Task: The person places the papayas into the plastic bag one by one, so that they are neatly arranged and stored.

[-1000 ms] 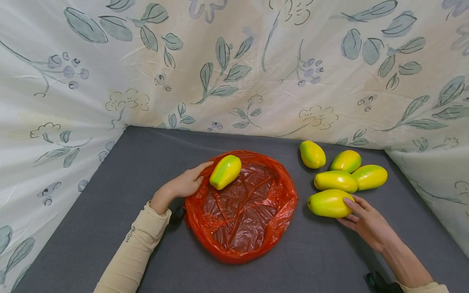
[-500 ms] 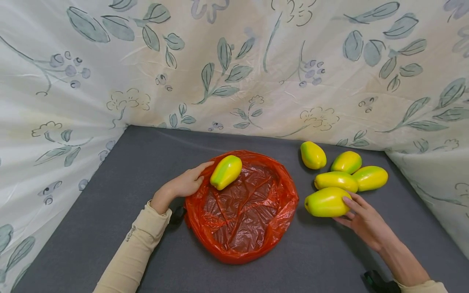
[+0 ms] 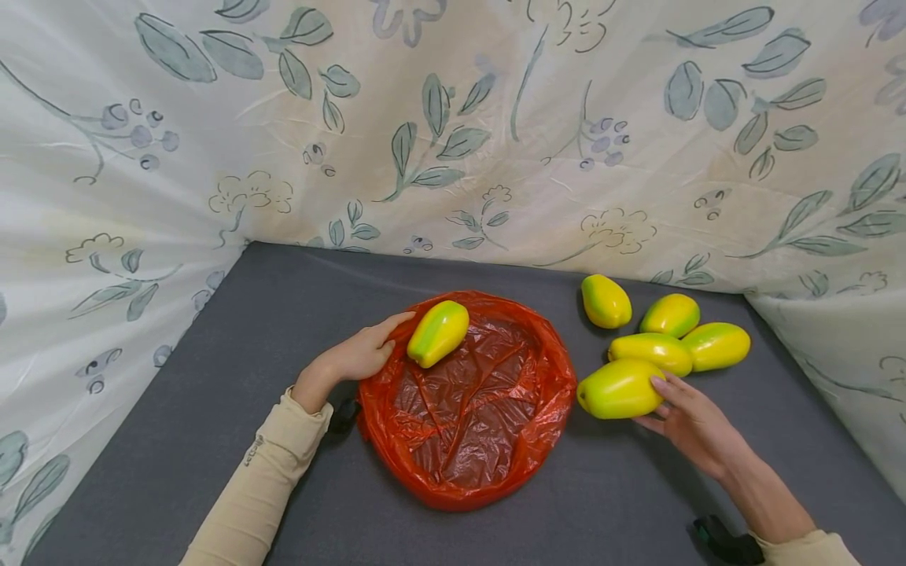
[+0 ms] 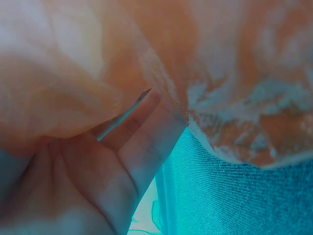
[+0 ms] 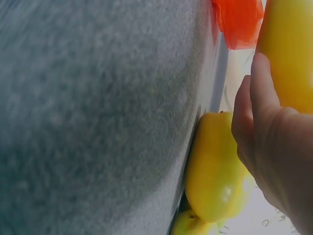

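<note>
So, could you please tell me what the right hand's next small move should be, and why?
I'd probably carry the held fruit left, over the red bag: the right hand grips it near the bag's right edge, the left hand touches the opposite edge, and there is bare room beside the single fruit inside.

A yellow-green fruit [image 3: 617, 391] is held sideways near a red bag [image 3: 463, 497].

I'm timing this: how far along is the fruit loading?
Apparently early on: one yellow-green fruit lies in the red bag. A second fruit is in the right hand, near the bag's right side. Four more fruits on the grey surface look left to load.
</note>
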`<state>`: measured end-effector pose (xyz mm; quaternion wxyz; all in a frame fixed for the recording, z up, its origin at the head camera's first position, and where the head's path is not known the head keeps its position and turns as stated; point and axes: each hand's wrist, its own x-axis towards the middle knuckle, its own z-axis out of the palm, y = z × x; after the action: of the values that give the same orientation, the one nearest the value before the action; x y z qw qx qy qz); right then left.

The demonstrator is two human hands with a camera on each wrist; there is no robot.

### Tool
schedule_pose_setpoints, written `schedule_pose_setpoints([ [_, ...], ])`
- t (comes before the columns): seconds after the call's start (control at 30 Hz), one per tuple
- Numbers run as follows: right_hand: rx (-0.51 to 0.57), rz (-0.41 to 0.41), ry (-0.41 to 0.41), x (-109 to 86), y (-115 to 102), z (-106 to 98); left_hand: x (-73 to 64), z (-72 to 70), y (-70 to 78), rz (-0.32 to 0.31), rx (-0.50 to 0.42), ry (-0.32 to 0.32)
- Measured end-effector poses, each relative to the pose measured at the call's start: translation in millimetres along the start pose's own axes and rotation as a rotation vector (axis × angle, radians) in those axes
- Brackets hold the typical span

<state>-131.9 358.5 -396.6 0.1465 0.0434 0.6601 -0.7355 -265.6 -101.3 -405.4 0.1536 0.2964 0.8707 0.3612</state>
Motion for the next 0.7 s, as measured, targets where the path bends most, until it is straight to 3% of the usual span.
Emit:
schedule_pose_setpoints([
  [0.47,-0.021,-0.020,-0.033,9.7,-2.9,17.3,0.1,0.0,-0.2,-0.003,-0.001,-0.004],
  [0.7,0.042,-0.025,-0.052,12.1,-5.8,23.5,-0.6,0.0,1.9,-0.016,0.001,-0.007],
])
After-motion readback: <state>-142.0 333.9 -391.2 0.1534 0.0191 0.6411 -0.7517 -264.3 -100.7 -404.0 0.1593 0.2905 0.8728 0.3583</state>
